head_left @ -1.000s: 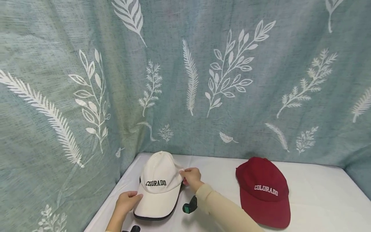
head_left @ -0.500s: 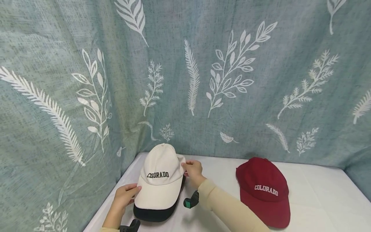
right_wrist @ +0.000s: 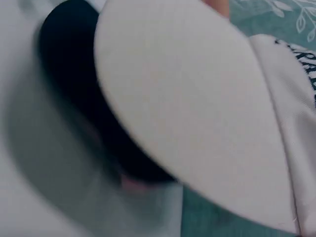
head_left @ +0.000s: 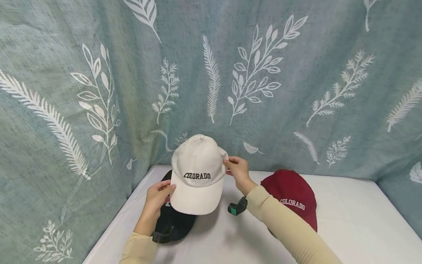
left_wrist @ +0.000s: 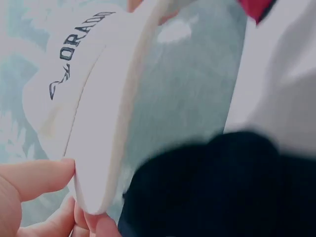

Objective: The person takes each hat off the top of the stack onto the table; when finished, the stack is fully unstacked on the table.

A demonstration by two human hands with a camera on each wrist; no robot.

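Note:
A white baseball cap (head_left: pixel 197 159) with dark COLORADO lettering is held up above the table, its brim tilted toward me. My left hand (head_left: pixel 155 198) pinches the left edge of the brim, thumb on top and fingers beneath, as the left wrist view also shows. At the right side of the crown, my right hand (head_left: pixel 239 173) pinches the fabric between thumb and fingers. Below and to the left lies a black cap (head_left: pixel 178 223), partly hidden by the white cap and my left hand. In the right wrist view the white brim (right_wrist: pixel 182 103) covers much of the black cap (right_wrist: pixel 74 59).
A red COLORADO cap (head_left: pixel 291 185) lies on the white-covered table (head_left: pixel 349 216) to the right, partly behind my right forearm. A green curtain (head_left: pixel 263 139) with white leaf prints hangs along the back and left edges of the table.
Both hands have lifted the white cap off the black cap, moving it up and to the right. The black cap is now uncovered in part and stays on the table.

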